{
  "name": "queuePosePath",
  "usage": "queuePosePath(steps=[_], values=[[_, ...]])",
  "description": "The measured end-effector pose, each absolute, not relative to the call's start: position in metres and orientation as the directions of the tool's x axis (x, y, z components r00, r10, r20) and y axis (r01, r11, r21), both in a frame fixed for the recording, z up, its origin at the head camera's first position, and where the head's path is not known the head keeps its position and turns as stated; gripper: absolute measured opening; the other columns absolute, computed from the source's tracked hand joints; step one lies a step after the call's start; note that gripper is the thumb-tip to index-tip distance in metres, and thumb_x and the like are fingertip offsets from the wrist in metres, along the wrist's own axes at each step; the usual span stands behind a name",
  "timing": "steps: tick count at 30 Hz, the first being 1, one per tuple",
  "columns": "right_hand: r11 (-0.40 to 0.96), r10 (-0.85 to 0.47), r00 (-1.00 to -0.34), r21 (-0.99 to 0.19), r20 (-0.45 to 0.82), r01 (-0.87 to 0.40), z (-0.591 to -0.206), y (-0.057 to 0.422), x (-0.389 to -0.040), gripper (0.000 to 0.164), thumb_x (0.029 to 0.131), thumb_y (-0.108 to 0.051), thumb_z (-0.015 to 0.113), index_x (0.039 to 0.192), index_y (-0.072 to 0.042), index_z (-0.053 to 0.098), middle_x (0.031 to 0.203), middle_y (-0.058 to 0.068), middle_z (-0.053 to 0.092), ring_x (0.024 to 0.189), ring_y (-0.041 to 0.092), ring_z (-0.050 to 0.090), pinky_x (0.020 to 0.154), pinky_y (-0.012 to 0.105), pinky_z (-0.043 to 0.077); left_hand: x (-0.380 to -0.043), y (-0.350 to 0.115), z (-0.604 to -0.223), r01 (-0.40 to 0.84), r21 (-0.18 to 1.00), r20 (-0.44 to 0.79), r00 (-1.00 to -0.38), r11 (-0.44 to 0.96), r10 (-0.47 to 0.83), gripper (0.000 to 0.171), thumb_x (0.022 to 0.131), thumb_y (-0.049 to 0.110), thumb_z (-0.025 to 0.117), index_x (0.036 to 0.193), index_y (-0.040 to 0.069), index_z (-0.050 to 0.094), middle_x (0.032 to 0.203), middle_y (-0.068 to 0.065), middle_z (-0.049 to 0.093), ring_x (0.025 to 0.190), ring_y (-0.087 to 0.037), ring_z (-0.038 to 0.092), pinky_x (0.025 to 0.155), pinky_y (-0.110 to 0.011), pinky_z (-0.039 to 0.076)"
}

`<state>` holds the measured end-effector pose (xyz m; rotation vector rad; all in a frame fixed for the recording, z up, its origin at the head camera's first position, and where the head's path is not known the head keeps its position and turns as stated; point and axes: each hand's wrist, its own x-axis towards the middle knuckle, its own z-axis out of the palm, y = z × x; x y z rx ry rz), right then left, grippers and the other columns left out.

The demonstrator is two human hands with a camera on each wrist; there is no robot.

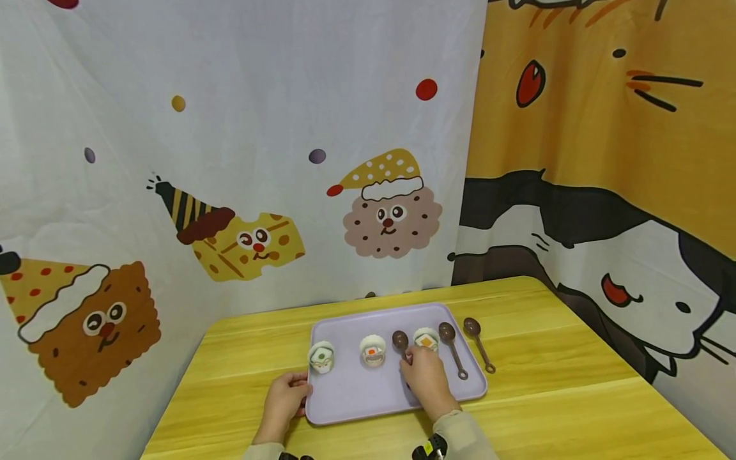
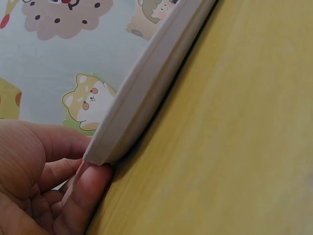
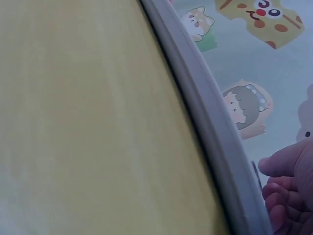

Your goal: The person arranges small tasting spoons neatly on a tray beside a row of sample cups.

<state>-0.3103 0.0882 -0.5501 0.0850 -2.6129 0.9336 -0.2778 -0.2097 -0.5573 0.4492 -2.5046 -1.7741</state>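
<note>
A pale purple tray (image 1: pixel 356 396) lies on the wooden table. My left hand (image 1: pixel 284 402) pinches its front left corner, thumb and fingers on the rim (image 2: pixel 142 93) in the left wrist view. Over the tray's right half, my right hand (image 1: pixel 428 380) holds the handle of a brown spoon (image 1: pixel 400 339), its bowl pointing away. In the right wrist view the fingers are curled, and little of the spoon shows. Beyond that hand is a small cartoon-decorated cup (image 1: pixel 426 338), partly covered. To its right lies a second brown spoon (image 1: pixel 447 331) on the tray.
A similar cup (image 1: pixel 373 351) stands mid-tray, and another cup (image 1: pixel 322 358) is at the tray's left edge. A third brown spoon (image 1: pixel 473 328) lies on the table (image 1: pixel 552 383), right of the tray. Printed cartoon cloth (image 1: pixel 259 128) hangs behind the table.
</note>
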Motion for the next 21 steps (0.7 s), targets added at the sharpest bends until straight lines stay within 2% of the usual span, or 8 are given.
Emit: queuePosePath(steps=[8,16,21], values=[[0.788,0.087,-0.906,-0.586,0.413,-0.191,-0.532,0.099,-0.307,0.009,0.086,-0.017,0.076,0.086,-0.009,0.074,0.067,-0.006,0.061,0.059,0.010,0.053,0.055,0.031,0.047,-0.278,-0.210,-0.559,-0.211,0.929,-0.131,-0.956,0.304,-0.261,0.034,0.084,0.001,0.069,0.116,-0.009,0.066,0.093,-0.010,0.067,0.067,-0.017,0.062,0.051,-0.033,0.055],[0.799,0.143,-0.884,-0.579,0.445,-0.161,-0.515,0.134,-0.312,0.010,0.089,-0.016,0.073,0.090,-0.007,0.074,0.073,0.000,0.064,0.061,0.014,0.055,0.054,0.032,0.047,-0.279,-0.210,-0.560,-0.228,0.926,-0.148,-0.953,0.301,-0.266,0.033,0.084,0.001,0.070,0.116,-0.008,0.067,0.092,-0.010,0.066,0.067,-0.018,0.062,0.052,-0.033,0.055],[0.809,0.186,-0.882,-0.577,0.432,-0.112,-0.514,0.165,-0.319,0.013,0.091,-0.015,0.071,0.094,-0.003,0.074,0.079,0.007,0.066,0.067,0.020,0.058,0.059,0.038,0.050,-0.279,-0.209,-0.559,-0.221,0.928,-0.142,-0.955,0.299,-0.262,0.033,0.084,0.001,0.069,0.115,-0.008,0.067,0.092,-0.009,0.067,0.067,-0.018,0.062,0.051,-0.032,0.055]])
